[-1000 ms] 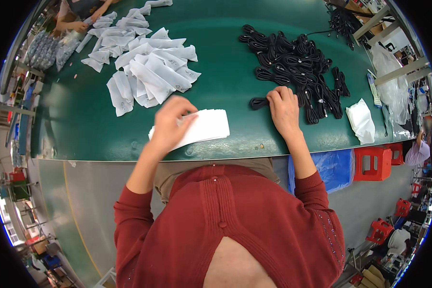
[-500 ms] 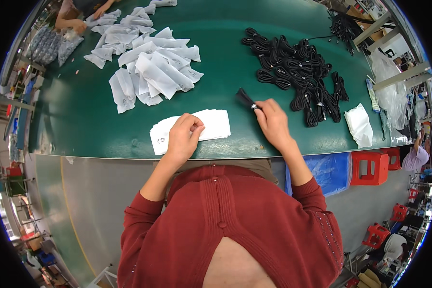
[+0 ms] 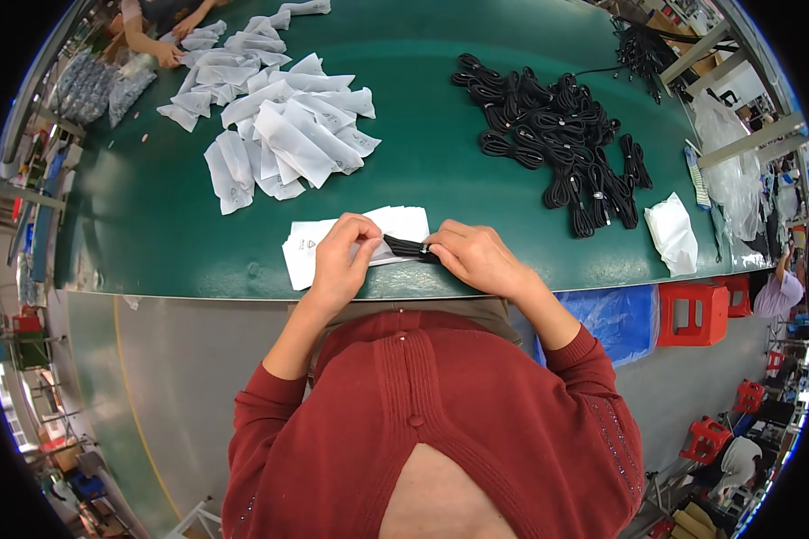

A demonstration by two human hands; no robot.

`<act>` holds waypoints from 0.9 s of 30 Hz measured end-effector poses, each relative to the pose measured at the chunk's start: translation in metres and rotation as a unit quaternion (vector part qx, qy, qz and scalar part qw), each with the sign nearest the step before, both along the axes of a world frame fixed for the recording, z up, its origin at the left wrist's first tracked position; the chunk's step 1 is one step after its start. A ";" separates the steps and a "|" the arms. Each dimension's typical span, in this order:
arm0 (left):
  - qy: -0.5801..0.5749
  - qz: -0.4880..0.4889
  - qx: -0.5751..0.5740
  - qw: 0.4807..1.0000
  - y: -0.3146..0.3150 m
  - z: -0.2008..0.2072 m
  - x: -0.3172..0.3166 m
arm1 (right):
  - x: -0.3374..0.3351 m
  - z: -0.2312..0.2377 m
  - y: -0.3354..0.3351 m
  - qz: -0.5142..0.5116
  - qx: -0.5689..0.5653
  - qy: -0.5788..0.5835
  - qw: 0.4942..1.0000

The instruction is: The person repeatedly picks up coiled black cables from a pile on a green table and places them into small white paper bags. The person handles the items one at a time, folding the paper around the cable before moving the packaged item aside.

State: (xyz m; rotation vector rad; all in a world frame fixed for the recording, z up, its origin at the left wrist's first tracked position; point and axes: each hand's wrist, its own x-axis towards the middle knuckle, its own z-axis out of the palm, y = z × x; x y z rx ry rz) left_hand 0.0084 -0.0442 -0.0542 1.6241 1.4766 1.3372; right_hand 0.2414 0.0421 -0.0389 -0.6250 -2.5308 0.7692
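Near the front edge of the table lies a fanned stack of flat white bags point(image 3: 400, 221) with small dark print. My left hand point(image 3: 337, 260) rests on the stack, thumb and fingertips pinched at the edge of the top bag. A folded black cable bundle point(image 3: 404, 246) is held at its right end by my right hand point(image 3: 476, 258), its thumb and fingers closed round it. The bundle's left end meets the fingertips of my left hand, over the stack. Whether that end is inside the bag's mouth, I cannot tell.
Filled white bags point(image 3: 297, 135) lie heaped at the back left. Black cable bundles point(image 3: 557, 126) form a pile at the back right. A crumpled white bag point(image 3: 671, 235) lies at the right edge. At the far left, a co-worker's hands point(image 3: 175, 45) touch the heap's end.
My right hand has moved left with the cable bundle, from the open table to the white stack beside my left hand. The co-worker's hand has shifted toward the filled bags.
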 end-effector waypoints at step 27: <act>-0.172 -0.062 0.025 0.983 0.035 0.067 -0.017 | -0.034 0.028 0.011 -0.052 -0.043 0.287 0.955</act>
